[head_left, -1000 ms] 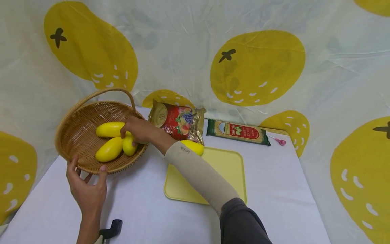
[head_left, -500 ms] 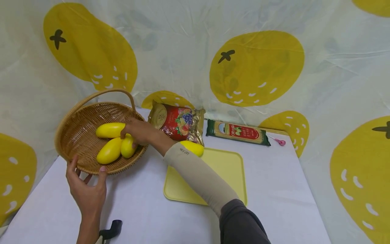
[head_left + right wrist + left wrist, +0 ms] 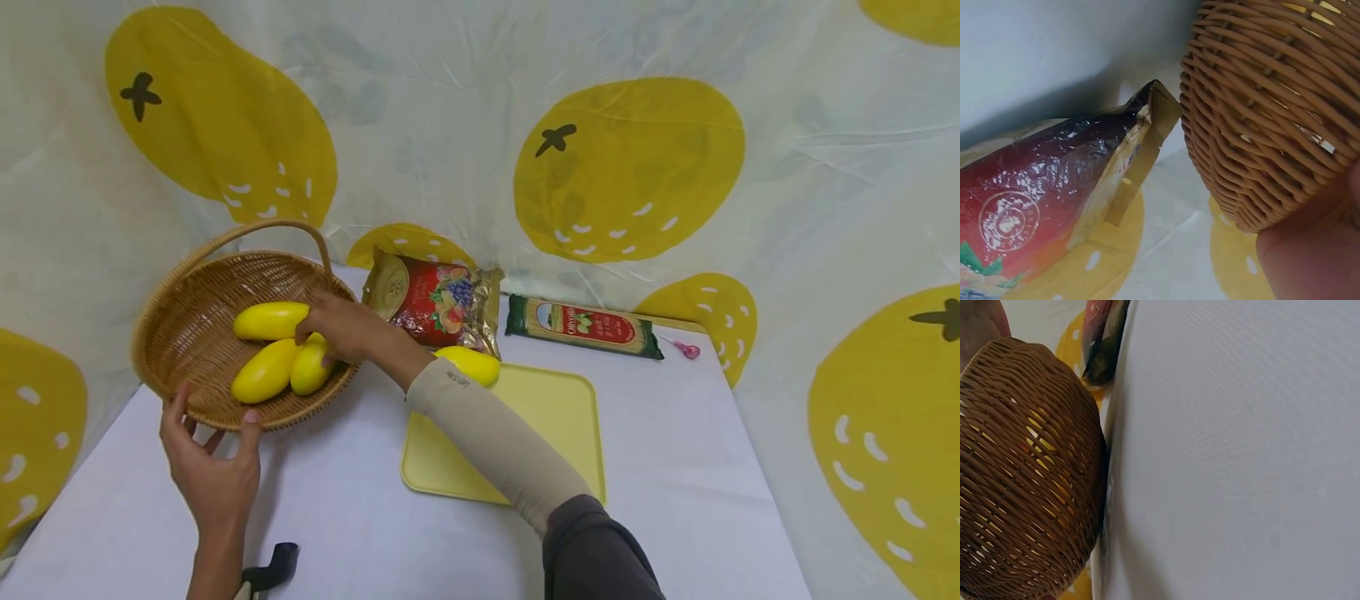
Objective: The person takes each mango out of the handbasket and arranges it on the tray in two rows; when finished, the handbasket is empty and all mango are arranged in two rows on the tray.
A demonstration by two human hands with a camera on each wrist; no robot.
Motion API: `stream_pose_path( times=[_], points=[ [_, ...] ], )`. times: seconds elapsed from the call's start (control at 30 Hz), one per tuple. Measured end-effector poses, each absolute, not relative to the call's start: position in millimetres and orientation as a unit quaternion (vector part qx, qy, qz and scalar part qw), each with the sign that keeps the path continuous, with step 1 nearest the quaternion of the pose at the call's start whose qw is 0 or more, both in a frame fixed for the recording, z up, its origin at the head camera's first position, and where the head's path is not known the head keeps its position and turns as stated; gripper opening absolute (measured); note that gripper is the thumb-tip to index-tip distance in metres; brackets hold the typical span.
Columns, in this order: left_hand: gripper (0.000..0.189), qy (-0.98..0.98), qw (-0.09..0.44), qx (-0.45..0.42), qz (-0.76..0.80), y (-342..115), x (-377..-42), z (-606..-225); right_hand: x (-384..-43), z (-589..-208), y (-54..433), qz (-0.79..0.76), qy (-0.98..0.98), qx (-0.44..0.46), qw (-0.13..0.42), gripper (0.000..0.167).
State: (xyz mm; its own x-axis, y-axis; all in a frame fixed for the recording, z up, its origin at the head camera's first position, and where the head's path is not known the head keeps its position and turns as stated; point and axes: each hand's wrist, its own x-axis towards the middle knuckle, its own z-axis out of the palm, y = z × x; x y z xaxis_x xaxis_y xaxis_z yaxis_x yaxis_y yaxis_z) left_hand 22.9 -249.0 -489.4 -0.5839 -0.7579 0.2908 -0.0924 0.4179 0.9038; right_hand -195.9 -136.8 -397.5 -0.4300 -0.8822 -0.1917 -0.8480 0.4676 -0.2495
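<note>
A brown wicker basket with an arched handle stands tilted toward me at the left of the table. My left hand holds its front rim, thumb at the edge and fingers beneath. Inside lie three yellow mangoes: a back one, a front one and a right one. My right hand reaches over the right rim and grips the right mango; some of its fingers are hidden. In the left wrist view the basket's woven side fills the left; in the right wrist view part of my right hand shows beside the weave.
Partly behind my right arm, a yellow tray has another mango at its far left corner. Behind are a red-and-gold candy bag, a green-ended pasta packet and a pink lollipop. A fruit-printed curtain backs the table.
The right mango, under my right hand, has shifted slightly left and toward me inside the basket. The left hand keeps its hold on the rim.
</note>
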Motion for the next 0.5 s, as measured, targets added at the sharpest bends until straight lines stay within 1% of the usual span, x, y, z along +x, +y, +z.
stream_pose_path(
  times=[0.17, 0.3, 0.5],
  points=[
    [0.084, -0.760, 0.360, 0.280, -0.463, -247.5, 22.2, -486.7, -196.3, -398.2, -140.3, -0.039, 0.843, -0.509, 0.170, 0.056],
    [0.084, -0.760, 0.358, 0.284, -0.462, -246.7, 21.6, -485.6, -195.0, -397.4, -142.9, -0.033, 0.844, -0.503, 0.187, 0.056],
    [0.084, -0.760, 0.359, 0.283, -0.462, -247.2, 22.2, -486.1, -192.7, -395.0, -142.4, -0.040, 0.842, -0.504, 0.186, 0.056]
  ],
)
